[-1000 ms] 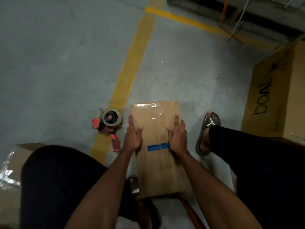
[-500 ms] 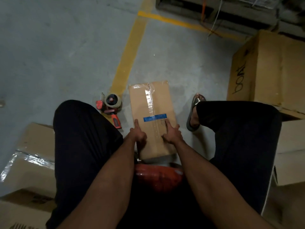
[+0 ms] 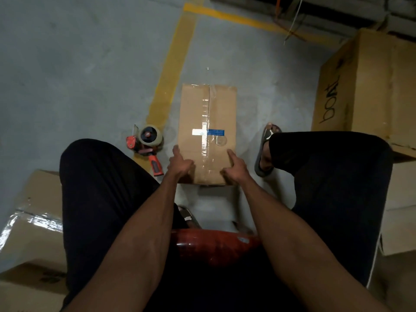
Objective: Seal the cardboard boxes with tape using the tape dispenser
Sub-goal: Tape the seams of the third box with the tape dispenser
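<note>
A long cardboard box (image 3: 221,109) lies on the concrete floor between my feet, with clear tape along its top seam and a blue label across it. My left hand (image 3: 180,164) grips the box's near left corner, one finger pointing up along the side edge. At the near right corner my right hand (image 3: 234,168) holds on, index finger lying on the top face and the other fingers curled. The red-handled tape dispenser (image 3: 146,140) lies on the floor just left of the box, untouched.
A large printed carton (image 3: 369,91) stands at the right, with more cartons below it (image 3: 400,199). Taped boxes (image 3: 33,221) sit at my left. I sit on a red stool (image 3: 216,246). A yellow floor line (image 3: 171,70) runs past the dispenser.
Both hands slid from the middle of the box top back to its near end. Their fingers went from flat to curled at the corners. The dispenser stayed put.
</note>
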Tool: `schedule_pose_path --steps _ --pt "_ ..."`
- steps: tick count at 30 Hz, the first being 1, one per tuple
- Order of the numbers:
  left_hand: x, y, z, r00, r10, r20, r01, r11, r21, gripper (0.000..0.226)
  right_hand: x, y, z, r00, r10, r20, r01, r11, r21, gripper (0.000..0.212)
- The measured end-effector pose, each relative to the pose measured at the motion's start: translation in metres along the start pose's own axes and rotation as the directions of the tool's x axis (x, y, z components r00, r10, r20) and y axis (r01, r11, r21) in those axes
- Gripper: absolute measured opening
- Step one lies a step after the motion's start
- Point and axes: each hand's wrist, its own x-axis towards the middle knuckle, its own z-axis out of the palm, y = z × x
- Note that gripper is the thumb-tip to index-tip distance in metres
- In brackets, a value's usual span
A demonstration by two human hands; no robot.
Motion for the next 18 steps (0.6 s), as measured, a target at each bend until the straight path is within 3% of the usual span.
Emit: schedule_pose_path --steps 5,9,11,14,18 --pt "-0.015 -0.029 0.015 0.963 -0.269 0.012 0.269 0.963 0.003 0.083 -0.023 0.009 0.012 1.000 0.003 0.024 0.001 0.990 -0.144 0.108" --pt "0.047 -0.077 0.026 0.972 -0.230 -0.049 0.228 0.973 -0.042 0.078 -0.026 0.011 0.013 0.999 -0.037 0.014 0.039 0.967 -0.252 0.113" --pt "0.056 -0.084 0.023 0.971 -0.229 -0.075 0.223 0.972 -0.079 0.063 -0.028 0.011 0.015 0.997 -0.062 0.041 0.072 0.953 -0.293 0.124" --pt "0.009 -0.046 0.002 0.968 -0.221 -0.121 0.196 0.963 -0.187 0.036 -0.030 0.008 0.018 0.996 -0.076 0.052 0.090 0.930 -0.355 0.123" --pt "-0.013 -0.030 -0.002 0.957 -0.203 -0.209 0.151 0.958 -0.242 0.031 -0.028 0.003 0.023 0.990 -0.106 0.095 0.137 0.887 -0.440 0.117"
